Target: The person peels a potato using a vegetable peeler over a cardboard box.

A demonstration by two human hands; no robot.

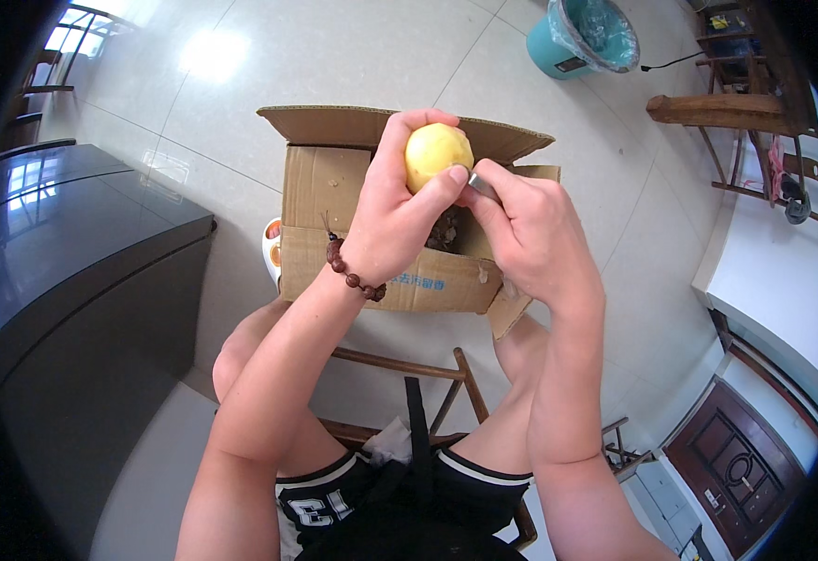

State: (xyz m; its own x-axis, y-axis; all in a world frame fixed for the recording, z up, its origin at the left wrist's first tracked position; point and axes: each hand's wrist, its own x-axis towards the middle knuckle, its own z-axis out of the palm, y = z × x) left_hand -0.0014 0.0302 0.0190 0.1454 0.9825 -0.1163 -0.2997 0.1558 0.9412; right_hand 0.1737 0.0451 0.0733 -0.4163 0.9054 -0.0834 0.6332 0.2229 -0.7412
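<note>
My left hand (402,203), with a brown beaded bracelet (353,279) at its wrist, holds a round yellow peeled potato or fruit (437,154), its kind not certain. Fingers wrap its far side and the thumb presses the near side. Just to the right, my right hand (532,224) grips a small metal tool (482,186), likely a knife or peeler, mostly hidden by the fingers; its end is close to the yellow piece. Below both hands stands an open cardboard box (381,287) with brownish scraps (443,231) inside, partly covered by the hands.
A teal bin (556,49) with a plastic liner stands at the upper right. At the left is a dark glossy cabinet (100,210). Wooden furniture (721,112) stands at the right. Wooden bars (395,362) lie between my legs, below the box.
</note>
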